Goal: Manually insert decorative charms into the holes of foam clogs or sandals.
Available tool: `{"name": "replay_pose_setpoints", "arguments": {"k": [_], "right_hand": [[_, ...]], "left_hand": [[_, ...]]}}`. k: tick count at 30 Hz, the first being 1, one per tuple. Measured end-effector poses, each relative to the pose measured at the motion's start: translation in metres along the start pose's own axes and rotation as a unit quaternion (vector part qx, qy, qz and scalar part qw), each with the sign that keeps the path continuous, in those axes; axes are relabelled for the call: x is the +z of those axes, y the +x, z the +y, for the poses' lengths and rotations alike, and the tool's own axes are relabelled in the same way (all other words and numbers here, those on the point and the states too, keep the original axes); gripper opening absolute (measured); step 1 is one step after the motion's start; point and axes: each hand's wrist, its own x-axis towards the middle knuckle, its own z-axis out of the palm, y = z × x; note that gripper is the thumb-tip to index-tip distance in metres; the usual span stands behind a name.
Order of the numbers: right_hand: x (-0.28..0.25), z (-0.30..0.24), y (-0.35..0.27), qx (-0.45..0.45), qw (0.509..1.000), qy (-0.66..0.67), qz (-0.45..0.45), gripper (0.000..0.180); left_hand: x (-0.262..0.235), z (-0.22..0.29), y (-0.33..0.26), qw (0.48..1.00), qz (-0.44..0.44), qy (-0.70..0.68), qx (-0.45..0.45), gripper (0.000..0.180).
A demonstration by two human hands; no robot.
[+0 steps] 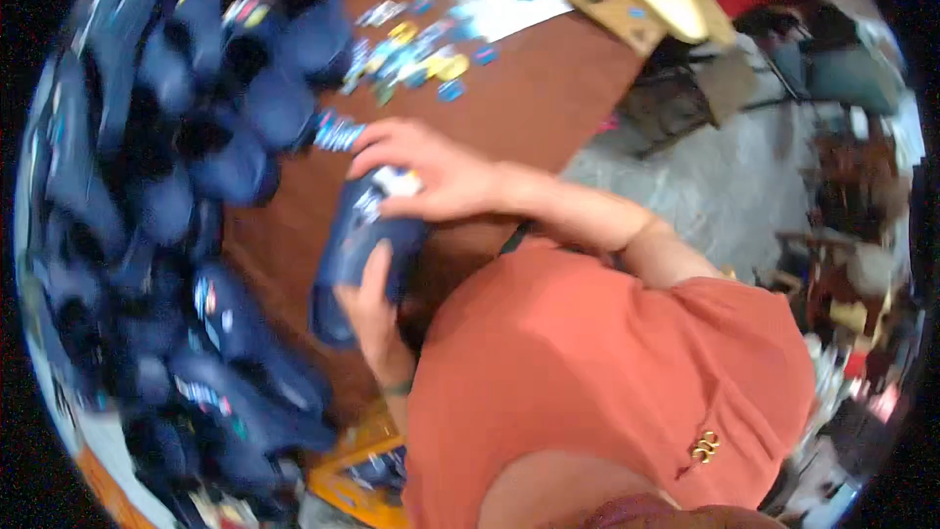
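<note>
Over the flat brown table [548, 88], I judge the dark-blue, rounded, rubbery-looking shoe [350, 253] light and springy, best held by its near end, where my left hand [370, 306] clamps it; whether my right hand [431, 168] grips its far end, I can't tell.

Navy rounded shoe-like piece [348, 247], smooth, matt; brown flat tabletop [558, 103], matt; far white sheet [514, 12], paper; coral-orange shirt [587, 362], matt cloth
</note>
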Motion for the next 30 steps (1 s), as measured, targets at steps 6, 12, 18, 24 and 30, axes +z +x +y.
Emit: {"name": "replay_pose_setpoints", "arguments": {"k": [6,12,18,24,30], "right_hand": [[-0.013,0.004,-0.037,0.045,0.982,-0.159,0.09,0.068],[-0.064,0.037,-0.091,0.202,0.846,-0.484,0.091,0.092],[-0.076,0.066,-0.063,0.242,0.813,-0.523,0.084,0.101],[-0.055,0.096,-0.013,0.026,0.868,-0.493,0.055,0.055],[-0.057,0.078,-0.014,-0.053,0.904,-0.423,0.024,0.041]], "left_hand": [[0.002,-0.007,0.003,0.987,0.115,-0.094,-0.054,0.04],[-0.007,-0.01,0.012,0.986,0.129,-0.072,-0.081,0.05],[-0.006,-0.004,0.017,0.987,0.121,-0.059,-0.091,0.049],[0.0,0.0,0.009,0.994,0.08,-0.046,-0.058,0.051],[-0.015,-0.01,0.008,0.995,0.054,-0.062,-0.055,0.053]]}}
